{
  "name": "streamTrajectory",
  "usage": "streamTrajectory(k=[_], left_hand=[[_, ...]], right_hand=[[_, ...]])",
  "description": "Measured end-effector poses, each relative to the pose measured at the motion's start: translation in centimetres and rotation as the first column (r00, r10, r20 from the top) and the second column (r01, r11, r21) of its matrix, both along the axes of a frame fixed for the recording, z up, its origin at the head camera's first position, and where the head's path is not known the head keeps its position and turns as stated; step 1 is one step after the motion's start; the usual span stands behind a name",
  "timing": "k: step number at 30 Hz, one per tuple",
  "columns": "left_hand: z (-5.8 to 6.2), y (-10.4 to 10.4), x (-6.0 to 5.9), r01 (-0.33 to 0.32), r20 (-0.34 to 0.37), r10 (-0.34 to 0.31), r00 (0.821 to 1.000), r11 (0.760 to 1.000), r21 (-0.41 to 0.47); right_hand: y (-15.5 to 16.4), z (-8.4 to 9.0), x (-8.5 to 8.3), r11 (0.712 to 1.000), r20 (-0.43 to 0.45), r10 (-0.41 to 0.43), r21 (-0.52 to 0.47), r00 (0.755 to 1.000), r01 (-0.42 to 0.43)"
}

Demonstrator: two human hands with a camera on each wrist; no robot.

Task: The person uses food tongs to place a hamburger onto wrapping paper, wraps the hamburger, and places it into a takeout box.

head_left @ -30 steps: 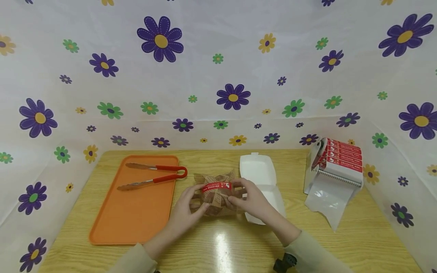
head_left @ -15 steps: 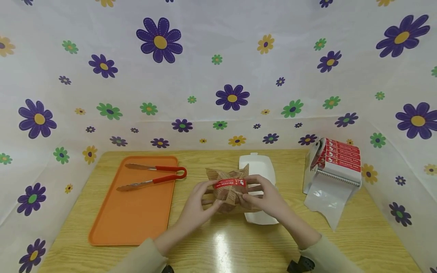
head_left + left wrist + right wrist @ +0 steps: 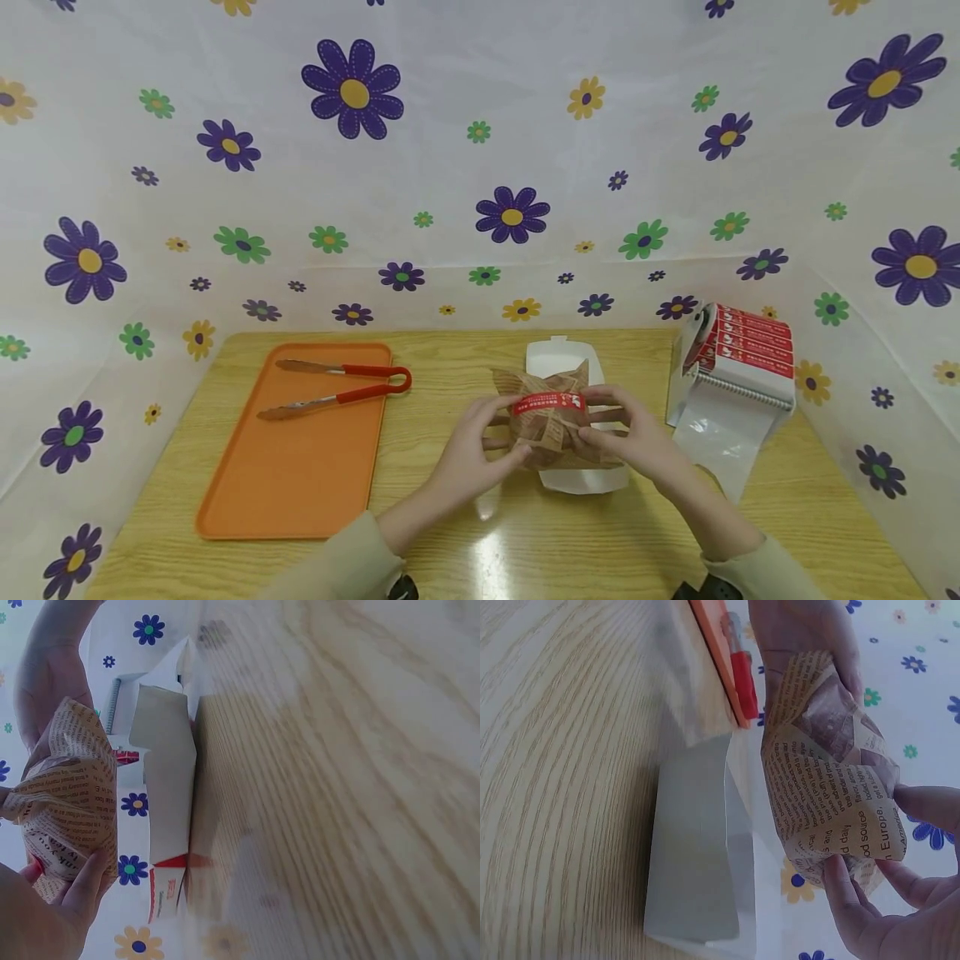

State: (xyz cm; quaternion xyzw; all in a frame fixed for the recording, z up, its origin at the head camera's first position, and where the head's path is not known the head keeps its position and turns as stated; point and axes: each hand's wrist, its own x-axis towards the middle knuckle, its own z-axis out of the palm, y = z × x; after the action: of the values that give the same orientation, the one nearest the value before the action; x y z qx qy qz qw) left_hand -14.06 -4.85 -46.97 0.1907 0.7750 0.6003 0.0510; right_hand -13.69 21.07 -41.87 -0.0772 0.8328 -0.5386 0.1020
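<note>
I am holding the wrapped bundle (image 3: 549, 421) in the air between both hands, just above the near end of the white box (image 3: 558, 360). The bundle is brown newsprint-patterned paper, cinched with a red band (image 3: 548, 403) running left to right across its top.

My left hand (image 3: 480, 442) is gripping the bundle's left flank, fingers curled under and round the paper; in the left wrist view my fingertips (image 3: 88, 881) are pressing into the printed wrap (image 3: 71, 799). My right hand (image 3: 630, 433) is pinching the right flank, thumb and fingers closed on the paper's gathered edge (image 3: 832, 810).

The relation that counts: the box is lying directly below and a little beyond the bundle, its long axis running away from me. The wrist views are showing clear air between the wrap and the box (image 3: 701, 862), so the bundle is apart from it, not resting. Both hands are about equally near the box, the right slightly closer to its far side.

Orange tray (image 3: 247, 492) with red-handled tongs (image 3: 337, 387) is lying well apart to the left; label dispenser (image 3: 738, 354) is standing to the right.
</note>
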Motion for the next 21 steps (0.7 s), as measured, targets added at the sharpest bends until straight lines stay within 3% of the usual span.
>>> streamTrajectory(k=[13, 21], left_hand=[[-0.5, 2.7, 0.3, 0.100, 0.007, -0.100, 0.995, 0.995, 0.003], [-1.7, 2.9, 0.6, 0.078, -0.064, -0.091, 0.994, 0.980, -0.183]], right_hand=[[3.4, -0.6, 1.0, 0.999, 0.021, -0.033, 0.025, 0.999, 0.033], [4.0, -1.8, 1.3, 0.999, 0.041, -0.029, 0.032, 0.999, 0.028]])
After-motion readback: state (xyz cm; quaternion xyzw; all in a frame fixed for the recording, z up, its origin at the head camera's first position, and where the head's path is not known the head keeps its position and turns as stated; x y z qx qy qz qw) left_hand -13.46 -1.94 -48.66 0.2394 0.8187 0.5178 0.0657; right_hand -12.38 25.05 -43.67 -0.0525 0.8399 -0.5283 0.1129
